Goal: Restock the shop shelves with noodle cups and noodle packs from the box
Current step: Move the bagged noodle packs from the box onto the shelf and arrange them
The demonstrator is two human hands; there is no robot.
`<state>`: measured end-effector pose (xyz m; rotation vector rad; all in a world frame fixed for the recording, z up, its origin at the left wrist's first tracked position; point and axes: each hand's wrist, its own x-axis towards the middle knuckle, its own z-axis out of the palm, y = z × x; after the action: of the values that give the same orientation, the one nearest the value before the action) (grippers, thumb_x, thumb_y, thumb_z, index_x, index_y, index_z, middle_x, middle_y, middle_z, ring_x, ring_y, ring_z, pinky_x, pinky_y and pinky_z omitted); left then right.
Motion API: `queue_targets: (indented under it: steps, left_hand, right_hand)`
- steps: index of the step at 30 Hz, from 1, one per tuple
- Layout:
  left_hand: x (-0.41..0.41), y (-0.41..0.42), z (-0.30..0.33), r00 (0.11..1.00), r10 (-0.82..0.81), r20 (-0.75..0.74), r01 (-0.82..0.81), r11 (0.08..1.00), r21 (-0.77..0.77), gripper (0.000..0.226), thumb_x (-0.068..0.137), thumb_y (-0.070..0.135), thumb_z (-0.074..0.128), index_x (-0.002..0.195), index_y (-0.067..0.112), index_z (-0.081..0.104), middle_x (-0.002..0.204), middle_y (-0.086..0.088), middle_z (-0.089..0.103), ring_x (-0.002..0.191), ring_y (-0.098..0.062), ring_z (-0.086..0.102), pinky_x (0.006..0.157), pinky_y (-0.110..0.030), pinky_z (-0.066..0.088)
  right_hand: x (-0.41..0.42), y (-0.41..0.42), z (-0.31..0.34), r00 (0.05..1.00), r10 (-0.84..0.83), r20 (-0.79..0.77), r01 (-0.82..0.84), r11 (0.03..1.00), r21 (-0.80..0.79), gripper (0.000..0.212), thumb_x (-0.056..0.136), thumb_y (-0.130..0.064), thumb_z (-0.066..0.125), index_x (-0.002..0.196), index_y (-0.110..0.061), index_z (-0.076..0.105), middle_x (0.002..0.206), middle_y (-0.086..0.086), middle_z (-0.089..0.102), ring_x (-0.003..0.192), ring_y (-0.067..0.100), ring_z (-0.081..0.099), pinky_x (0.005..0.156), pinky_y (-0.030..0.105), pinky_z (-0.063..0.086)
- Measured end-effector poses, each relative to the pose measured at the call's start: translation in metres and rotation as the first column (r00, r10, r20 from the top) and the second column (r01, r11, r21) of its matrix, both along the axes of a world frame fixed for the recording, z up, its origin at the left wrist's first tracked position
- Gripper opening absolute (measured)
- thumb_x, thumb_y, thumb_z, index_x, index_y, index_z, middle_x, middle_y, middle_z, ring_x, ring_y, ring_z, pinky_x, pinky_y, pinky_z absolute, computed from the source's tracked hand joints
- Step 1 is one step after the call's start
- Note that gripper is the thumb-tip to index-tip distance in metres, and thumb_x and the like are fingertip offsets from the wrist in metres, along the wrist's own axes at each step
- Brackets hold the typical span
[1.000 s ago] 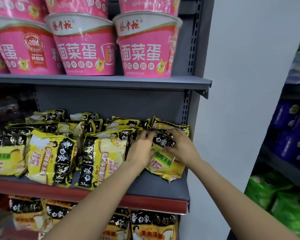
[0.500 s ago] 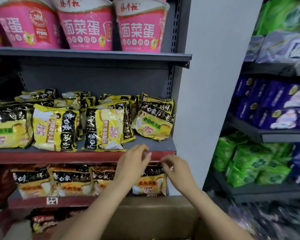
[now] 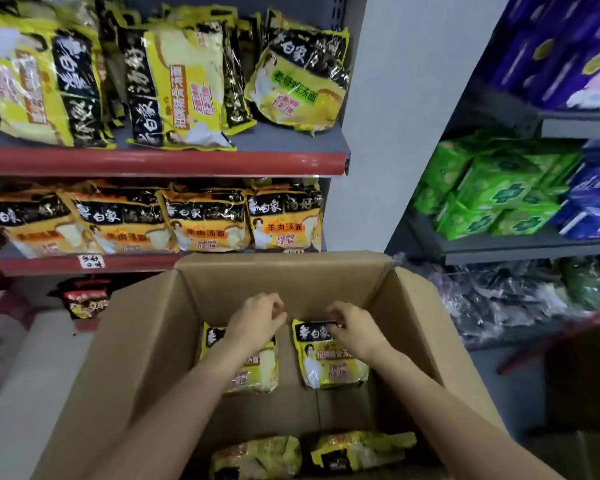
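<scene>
Fingers of the right hand are curling over the top edge of a yellow-and-black crinkly plastic noodle pack, seemingly pinching its seam, though the fingertips themselves are hiding behind the knuckles. That pack is lying flat on the floor of the open brown cardboard box, toward the far wall. Just beside it, the left hand is hovering with fingers loosely curled over a second matching yellow pack; whether it is touching the wrapper is hard to tell. Two more crumpled yellow packs are sitting at the box's near wall, partly cut off by the frame.

Judging by the wrappers, these packs should be handling light, with slippery, crackly film over a brittle noodle block, so gripping flat across the body or pinching the sealed end would be suiting better than squeezing.

Beyond the box, the red-edged grey shelf is carrying similar yellow packs, with free space at its right front corner.
</scene>
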<state>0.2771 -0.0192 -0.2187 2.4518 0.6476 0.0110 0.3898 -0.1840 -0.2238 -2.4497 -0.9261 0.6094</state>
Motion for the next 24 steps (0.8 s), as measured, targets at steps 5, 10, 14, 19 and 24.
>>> queue_targets:
  steps: [5,10,14,19,24]
  left_hand:
    - [-0.001,0.014,-0.072,0.966,-0.005,-0.259,-0.011,0.998,-0.061,0.05,0.088,0.029,0.062,0.133,0.015,0.046,0.136,-0.011,0.046,0.126,-0.028,0.043,0.102,-0.035,0.038]
    - [-0.012,0.03,-0.112,0.927,-0.011,-0.375,-0.003,0.999,-0.037,0.074,0.088,0.034,0.061,0.148,0.017,0.021,0.157,-0.006,0.016,0.144,-0.024,0.016,0.115,-0.035,0.022]
    - [-0.019,0.034,-0.126,0.932,0.015,-0.362,-0.002,0.999,0.037,0.067,0.09,0.024,0.058,0.148,0.021,0.024,0.155,-0.003,0.023,0.142,-0.022,0.021,0.112,-0.033,0.025]
    - [-0.017,0.032,-0.131,0.972,0.147,-0.186,-0.125,0.984,0.124,0.039,0.089,0.018,0.058,0.127,0.025,0.055,0.128,-0.002,0.054,0.122,-0.024,0.042,0.097,-0.036,0.032]
    - [-0.017,0.033,-0.133,0.979,0.184,-0.085,-0.18,0.982,0.054,0.02,0.082,0.019,0.069,0.102,0.018,0.071,0.111,-0.003,0.065,0.107,-0.024,0.052,0.096,-0.035,0.034]
  right_hand:
    - [0.009,0.011,-0.055,0.995,0.053,-0.09,-0.061,0.995,-0.084,0.052,0.086,-0.02,0.062,0.134,-0.013,0.042,0.129,0.01,0.05,0.123,0.025,0.045,0.1,0.028,0.034]
    - [0.015,0.02,-0.093,0.985,0.089,-0.145,-0.112,0.981,-0.159,0.073,0.085,-0.027,0.064,0.146,-0.015,0.026,0.145,0.009,0.033,0.136,0.027,0.027,0.109,0.028,0.024]
    - [0.022,0.022,-0.112,0.992,0.094,-0.087,-0.111,0.972,-0.207,0.069,0.088,-0.025,0.061,0.146,-0.014,0.026,0.146,0.012,0.034,0.136,0.029,0.029,0.112,0.032,0.026]
    - [0.026,0.024,-0.119,0.992,0.102,0.076,-0.084,0.975,-0.207,0.04,0.087,-0.017,0.059,0.127,-0.018,0.057,0.121,0.011,0.055,0.117,0.031,0.047,0.102,0.037,0.036]
    - [0.025,0.024,-0.12,0.994,0.049,0.101,-0.029,0.981,-0.192,0.019,0.083,-0.02,0.066,0.099,-0.01,0.069,0.111,0.008,0.062,0.108,0.027,0.052,0.09,0.034,0.043]
